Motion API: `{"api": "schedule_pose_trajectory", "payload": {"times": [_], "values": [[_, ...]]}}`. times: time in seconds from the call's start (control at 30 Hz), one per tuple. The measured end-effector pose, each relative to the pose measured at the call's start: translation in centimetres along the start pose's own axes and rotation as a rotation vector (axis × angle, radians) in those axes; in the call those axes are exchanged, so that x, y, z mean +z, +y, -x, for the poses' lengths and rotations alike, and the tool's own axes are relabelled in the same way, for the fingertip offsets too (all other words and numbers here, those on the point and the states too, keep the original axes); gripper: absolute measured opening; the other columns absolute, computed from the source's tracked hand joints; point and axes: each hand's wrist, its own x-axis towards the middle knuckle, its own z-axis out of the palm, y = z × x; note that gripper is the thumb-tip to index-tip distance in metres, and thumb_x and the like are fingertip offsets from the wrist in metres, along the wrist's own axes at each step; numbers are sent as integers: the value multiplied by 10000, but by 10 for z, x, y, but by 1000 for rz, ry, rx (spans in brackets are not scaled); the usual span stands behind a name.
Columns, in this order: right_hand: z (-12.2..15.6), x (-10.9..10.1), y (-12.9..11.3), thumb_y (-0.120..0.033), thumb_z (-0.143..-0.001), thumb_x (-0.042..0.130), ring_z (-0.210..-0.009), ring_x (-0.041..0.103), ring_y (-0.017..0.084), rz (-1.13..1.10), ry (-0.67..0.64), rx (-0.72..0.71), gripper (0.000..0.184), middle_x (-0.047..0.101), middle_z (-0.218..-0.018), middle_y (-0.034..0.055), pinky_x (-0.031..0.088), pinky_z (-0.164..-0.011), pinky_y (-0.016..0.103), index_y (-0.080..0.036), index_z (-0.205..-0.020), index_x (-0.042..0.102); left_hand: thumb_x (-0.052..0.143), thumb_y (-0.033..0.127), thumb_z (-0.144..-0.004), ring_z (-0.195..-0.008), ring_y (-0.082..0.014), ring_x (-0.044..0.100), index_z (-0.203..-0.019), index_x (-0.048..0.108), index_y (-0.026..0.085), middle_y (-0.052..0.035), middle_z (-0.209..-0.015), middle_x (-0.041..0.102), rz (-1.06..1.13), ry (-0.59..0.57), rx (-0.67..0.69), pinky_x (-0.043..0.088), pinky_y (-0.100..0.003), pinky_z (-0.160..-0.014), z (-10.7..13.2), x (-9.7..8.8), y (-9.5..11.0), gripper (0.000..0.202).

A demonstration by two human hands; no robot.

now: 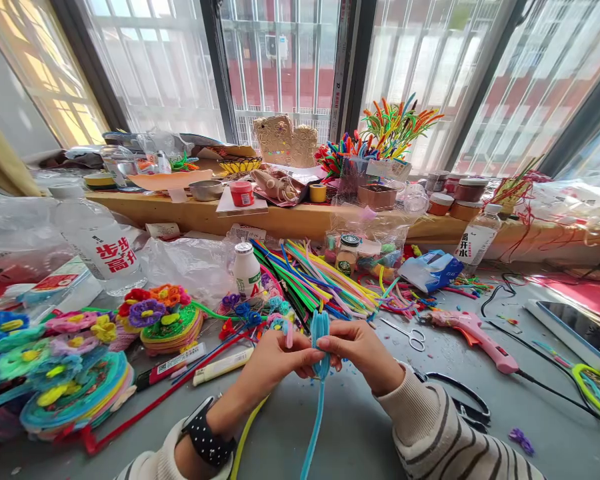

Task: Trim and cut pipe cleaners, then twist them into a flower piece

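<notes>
Between my two hands stands a bundle of folded light-blue pipe cleaners (321, 326), with a long blue tail hanging down toward the table's front. My left hand (280, 357) pinches the bundle's lower left side between thumb and fingers. From the right, my right hand (359, 350) grips the same bundle, its thumb laid across the front. A small yellow tip pokes out at the bundle's top. A short pink piece (289, 335) shows beside my left fingers; whether they hold it I cannot tell. Behind the hands lies a pile of loose coloured pipe cleaners (325, 277).
Pipe-cleaner flower pieces (75, 380) and a water bottle (100, 247) stand left. To the right lie small scissors (416, 340), a pink glue gun (485, 337) with its cord, black-handled scissors (473, 400) and a phone (575, 327). A cluttered wooden sill (180, 212) runs behind.
</notes>
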Motion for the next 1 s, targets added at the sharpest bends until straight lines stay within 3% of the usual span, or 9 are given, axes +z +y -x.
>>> {"api": "schedule_pose_trajectory", "payload": {"times": [0.13, 0.3, 0.37, 0.6, 0.77, 1.0], "values": [[1, 5, 1, -334, -640, 602, -369, 417, 53, -10, 53, -52, 226, 456, -434, -52, 351, -351, 168, -124, -579, 543, 644, 306, -543, -441, -133, 523, -542, 651, 113, -36, -452, 581, 21, -26, -48, 428, -233, -466, -1, 1, -2, 192], [4, 6, 1, -305, -660, 595, -381, 443, 59, -88, 128, -77, 195, 493, -439, -45, 378, -381, 175, -128, -608, 532, 607, 345, -586, -602, -176, 581, -621, 660, 115, -64, -602, 631, 50, -57, -85, 447, -253, -557, 1, 5, -5, 238], [4, 5, 1, -309, -651, 604, -377, 441, 58, -128, 138, -63, 197, 497, -442, -44, 379, -376, 176, -128, -616, 534, 603, 345, -593, -565, -166, 578, -619, 656, 117, -51, -571, 619, 62, -93, -127, 443, -252, -545, 3, 5, -3, 235], [6, 5, 2, -313, -651, 605, -355, 440, 49, -156, -21, -2, 232, 525, -514, -15, 339, -312, 151, -106, -755, 587, 579, 329, -627, -495, -119, 519, -610, 636, 112, -27, -523, 569, 58, -190, -145, 419, -228, -504, 8, 0, -3, 225], [5, 6, 7, -294, -633, 628, -315, 420, 39, -224, -87, 17, 200, 503, -447, -31, 305, -281, 134, -106, -639, 559, 589, 332, -613, -511, -126, 529, -607, 608, 103, -25, -559, 571, 65, -257, -158, 425, -241, -501, 7, -3, -13, 231], [3, 7, 3, -276, -649, 619, -351, 466, 58, -235, 116, -55, 178, 533, -434, -33, 376, -339, 152, -118, -638, 537, 653, 264, -551, -562, -132, 569, -599, 603, 104, -13, -546, 603, 74, -239, -155, 446, -243, -573, 5, -2, -7, 174]]}}
